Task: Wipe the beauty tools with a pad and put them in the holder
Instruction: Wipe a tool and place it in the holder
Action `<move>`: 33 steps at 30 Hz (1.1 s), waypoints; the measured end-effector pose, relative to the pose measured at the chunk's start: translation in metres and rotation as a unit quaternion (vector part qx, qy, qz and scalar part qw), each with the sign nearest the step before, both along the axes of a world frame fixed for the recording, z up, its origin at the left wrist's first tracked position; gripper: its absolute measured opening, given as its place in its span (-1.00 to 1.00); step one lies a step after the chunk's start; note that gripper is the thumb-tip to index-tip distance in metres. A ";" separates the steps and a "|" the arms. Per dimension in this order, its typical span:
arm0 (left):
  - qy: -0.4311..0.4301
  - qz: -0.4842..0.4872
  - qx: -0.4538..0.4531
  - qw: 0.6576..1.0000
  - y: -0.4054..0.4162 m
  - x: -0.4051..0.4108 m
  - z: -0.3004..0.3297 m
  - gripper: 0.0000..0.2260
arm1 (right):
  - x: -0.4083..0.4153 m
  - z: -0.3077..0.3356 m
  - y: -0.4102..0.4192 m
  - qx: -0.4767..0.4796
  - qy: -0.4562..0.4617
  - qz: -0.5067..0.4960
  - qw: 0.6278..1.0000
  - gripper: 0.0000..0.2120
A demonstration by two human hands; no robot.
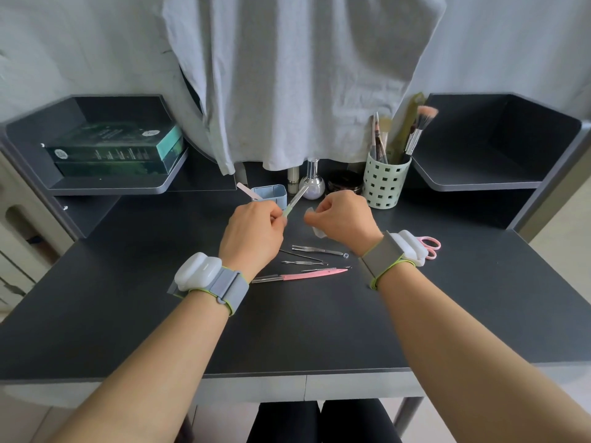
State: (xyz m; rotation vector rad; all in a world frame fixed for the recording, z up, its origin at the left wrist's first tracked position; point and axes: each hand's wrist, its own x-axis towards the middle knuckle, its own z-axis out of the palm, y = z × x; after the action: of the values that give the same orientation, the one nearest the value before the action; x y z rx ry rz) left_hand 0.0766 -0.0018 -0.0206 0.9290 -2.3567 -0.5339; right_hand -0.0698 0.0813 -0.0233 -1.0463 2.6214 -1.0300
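A: Nearest you, what lies on the dark table (319, 330)?

B: Between your wrists, a row of tools: the pink razor (300, 275) closest, a thin metal pick (323, 269) just behind it, then a cuticle pusher (303, 262), and tweezers (315, 249) farthest back. Pink scissors (431, 246) lie to the right, partly hidden behind your right wristband.

A: And the hands?

B: Your left hand (252, 231) is curled round the lower end of a slim pale-green tool (294, 201), which slants up and to the right, its clear tip above the table. Your right hand (342, 219) is closed in a fist round a white pad (315, 223); a corner of the pad shows below the fingers. Tool and pad are near each other but apart.

A: Farther back?

B: A small blue holder (270, 195) stands just behind your left hand, with a pink nail file (248, 190) leaning out of it to the left. Right of it stand a round glass bottle (311, 185) and a dark jar (345, 185). A pale-green perforated cup (385, 183) holding brushes stands just behind your right hand. A grey cloth (303, 75) hangs at the back, and green boxes (115, 150) rest on the left shelf.
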 end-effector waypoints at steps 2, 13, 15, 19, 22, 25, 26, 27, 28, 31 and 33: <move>0.001 0.001 0.000 1.000 -0.001 0.001 0.000 -0.86 | 0.001 0.003 0.003 -0.014 -0.027 -0.002 1.000 -0.70; -0.001 -0.003 -0.004 1.000 0.002 0.007 0.000 -0.86 | 0.000 0.003 0.009 -0.083 -0.104 0.007 0.991 -0.70; -0.002 -0.005 -0.003 1.000 0.002 0.007 -0.001 -0.86 | -0.001 0.003 0.011 -0.114 -0.147 0.012 0.982 -0.69; -0.006 -0.008 -0.001 1.000 0.003 0.007 -0.002 -0.87 | -0.004 0.003 0.010 -0.165 -0.188 -0.022 0.968 -0.79; -0.010 -0.008 0.001 1.000 0.005 0.007 -0.003 -0.87 | -0.005 0.003 0.009 -0.200 -0.191 -0.046 0.960 -0.79; -0.010 -0.007 0.005 1.000 0.007 0.007 -0.002 -0.88 | -0.004 0.004 0.008 -0.230 -0.187 -0.056 0.953 -0.76; -0.011 -0.007 0.006 1.000 0.008 0.007 -0.002 -0.87 | -0.003 0.004 0.008 -0.241 -0.189 -0.059 0.950 -0.78; -0.011 -0.007 0.006 1.000 0.008 0.007 -0.003 -0.87 | -0.003 0.004 0.006 -0.253 -0.189 -0.065 0.947 -0.80; -0.013 -0.007 0.005 1.000 0.008 0.007 -0.003 -0.87 | -0.004 0.004 0.005 -0.264 -0.186 -0.077 0.943 -0.81; -0.017 -0.006 0.005 1.000 0.009 0.007 -0.003 -0.86 | -0.006 0.004 -0.001 -0.288 -0.183 -0.113 0.933 -0.86; -0.020 -0.007 0.007 1.000 0.009 0.008 -0.003 -0.85 | -0.006 0.003 -0.004 -0.302 -0.188 -0.120 0.927 -0.84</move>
State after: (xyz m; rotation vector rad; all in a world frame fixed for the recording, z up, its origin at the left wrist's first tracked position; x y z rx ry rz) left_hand 0.0842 0.0077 -0.0238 0.9378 -2.3996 -0.5422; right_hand -0.0755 0.0776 -0.0200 -0.5203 2.1896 -1.9517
